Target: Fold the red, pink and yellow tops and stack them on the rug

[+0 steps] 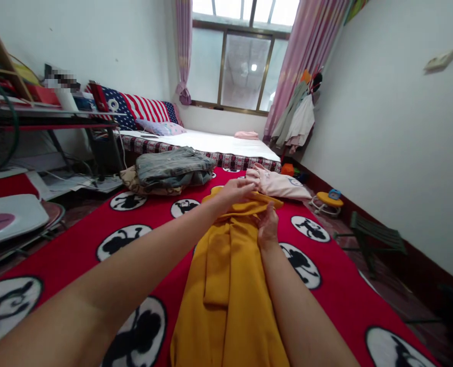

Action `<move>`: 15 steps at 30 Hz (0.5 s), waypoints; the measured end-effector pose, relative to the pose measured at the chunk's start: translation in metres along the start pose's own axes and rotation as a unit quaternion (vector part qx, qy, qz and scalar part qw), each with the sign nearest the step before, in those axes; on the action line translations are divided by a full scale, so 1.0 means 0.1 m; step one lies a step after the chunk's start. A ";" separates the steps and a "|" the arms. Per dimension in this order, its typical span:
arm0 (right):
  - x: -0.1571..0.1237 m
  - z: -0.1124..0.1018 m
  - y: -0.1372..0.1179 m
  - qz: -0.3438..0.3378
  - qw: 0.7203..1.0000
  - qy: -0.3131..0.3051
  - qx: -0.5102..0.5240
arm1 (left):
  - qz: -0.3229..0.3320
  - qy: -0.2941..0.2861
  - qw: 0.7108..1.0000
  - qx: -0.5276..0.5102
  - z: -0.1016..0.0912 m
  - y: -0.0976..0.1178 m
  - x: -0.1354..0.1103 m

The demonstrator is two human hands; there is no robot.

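Note:
A mustard-yellow garment [245, 285] stretches lengthwise down the bed in front of me. A loose strip like a belt hangs along its middle, and its far end is gathered into a folded band. Across the top of that band lies my left hand [237, 192], its fingers bent round the fabric edge. My right hand [268, 227] grips the band's right side with the thumb up; its fingers are partly hidden by the cloth. A pale pink folded garment [282, 184] lies just beyond my hands.
The red blanket [157, 255] has round black-and-white figures. Folded denim clothing [173, 168] is piled at the far left. Behind stands a second bed [215, 141] below the window. A cluttered desk [46, 114] is on the left; a yellow stool [329, 200] and dark folding stool [377, 232] are right.

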State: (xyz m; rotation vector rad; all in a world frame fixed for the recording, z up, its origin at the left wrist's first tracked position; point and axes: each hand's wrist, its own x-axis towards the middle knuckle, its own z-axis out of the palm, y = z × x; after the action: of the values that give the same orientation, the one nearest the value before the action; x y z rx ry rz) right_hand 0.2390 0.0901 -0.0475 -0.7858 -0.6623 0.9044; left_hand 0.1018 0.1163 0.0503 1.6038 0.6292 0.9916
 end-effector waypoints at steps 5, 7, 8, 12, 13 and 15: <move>0.09 -0.01 0.06 0.044 0.994 0.076 0.058 | 0.067 0.201 0.955 0.206 -0.27 -0.48 -0.39; 0.15 -0.02 0.09 0.041 0.993 0.098 0.043 | 0.075 0.249 0.915 0.307 -0.40 -0.59 -0.56; 0.20 -0.04 0.08 0.035 0.993 0.113 0.027 | 0.080 0.255 0.896 0.354 -0.45 -0.63 -0.63; 0.42 -0.21 -0.04 -0.016 0.982 0.186 -0.031 | 0.115 0.197 0.860 0.456 -0.47 -0.68 -0.79; 0.47 -0.28 -0.09 -0.031 0.979 0.198 -0.043 | 0.122 0.178 0.859 0.464 -0.45 -0.69 -0.79; 0.53 -0.42 -0.18 -0.064 0.972 0.214 -0.071 | 0.123 0.140 0.861 0.473 -0.38 -0.69 -0.77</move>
State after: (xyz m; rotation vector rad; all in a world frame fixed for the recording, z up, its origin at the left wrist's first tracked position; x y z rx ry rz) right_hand 0.3035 0.1165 -0.0467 -1.0165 -0.3933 0.5485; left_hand 0.0365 0.0916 -0.0350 2.4633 1.2664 1.1988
